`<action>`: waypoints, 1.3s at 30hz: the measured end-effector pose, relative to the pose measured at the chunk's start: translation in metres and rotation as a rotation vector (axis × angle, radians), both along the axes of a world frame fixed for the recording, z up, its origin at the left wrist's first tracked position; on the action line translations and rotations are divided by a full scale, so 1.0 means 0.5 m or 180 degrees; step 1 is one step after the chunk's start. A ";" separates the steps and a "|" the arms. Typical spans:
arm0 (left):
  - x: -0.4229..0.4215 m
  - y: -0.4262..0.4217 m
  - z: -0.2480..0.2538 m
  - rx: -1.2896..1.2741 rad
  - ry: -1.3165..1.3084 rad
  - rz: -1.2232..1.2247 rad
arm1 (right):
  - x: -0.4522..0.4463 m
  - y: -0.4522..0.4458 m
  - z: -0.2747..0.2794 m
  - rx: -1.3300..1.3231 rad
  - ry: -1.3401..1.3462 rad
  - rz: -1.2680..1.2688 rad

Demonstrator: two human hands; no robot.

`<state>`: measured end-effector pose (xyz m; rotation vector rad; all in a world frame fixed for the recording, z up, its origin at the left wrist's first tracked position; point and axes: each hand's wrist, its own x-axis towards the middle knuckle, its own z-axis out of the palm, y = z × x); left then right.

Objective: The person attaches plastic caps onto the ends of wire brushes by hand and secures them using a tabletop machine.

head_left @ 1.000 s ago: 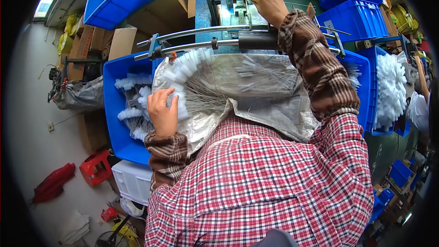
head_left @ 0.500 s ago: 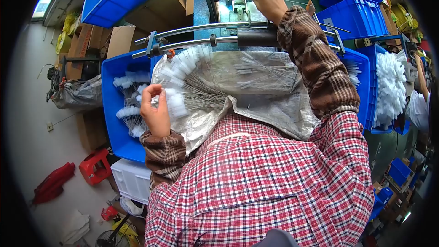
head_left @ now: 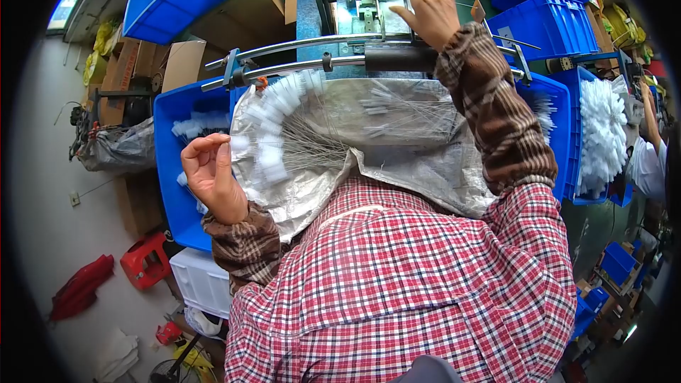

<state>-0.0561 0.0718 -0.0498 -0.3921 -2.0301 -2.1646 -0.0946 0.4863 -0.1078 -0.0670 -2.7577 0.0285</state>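
Observation:
My left hand [head_left: 216, 179] is at the left of the grey sheet on my lap, thumb and fingers pinched together at a white bristle tuft [head_left: 240, 144], which is blurred. Right of it, wire-stemmed brushes [head_left: 272, 131] lie fanned out on the sheet [head_left: 418, 152], white bristle ends outward. More such brushes [head_left: 408, 110] lie loosely across the sheet's right part. My right hand [head_left: 430, 13] hovers at the right side of a small machine [head_left: 365, 0], thumb and fingers apart, with nothing visible in it.
Metal rods [head_left: 305, 50] with a black roller [head_left: 399, 58] cross in front of the machine. A blue bin [head_left: 164, 163] with brushes is at left; another blue bin [head_left: 573, 149] at right holds a pile of white brushes [head_left: 601, 135]. A co-worker's arm [head_left: 650, 113] shows at far right.
My left hand has moved left and slightly down, away from the fanned brushes. My right hand has drawn back to the right from the machine, and its fingers have opened.

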 end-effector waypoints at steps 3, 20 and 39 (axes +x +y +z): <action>-0.011 0.011 0.012 0.0019 0.0100 -0.0192 | 0.019 -0.004 0.000 -0.0079 -0.0266 -0.0248; -0.026 0.119 0.044 0.0208 -0.0230 -0.0468 | -0.009 -0.039 -0.001 -0.0340 -0.0397 -0.0068; 0.003 0.150 -0.035 -0.0100 -0.0958 -0.0712 | 0.132 -0.043 0.117 -0.0590 0.0269 0.0688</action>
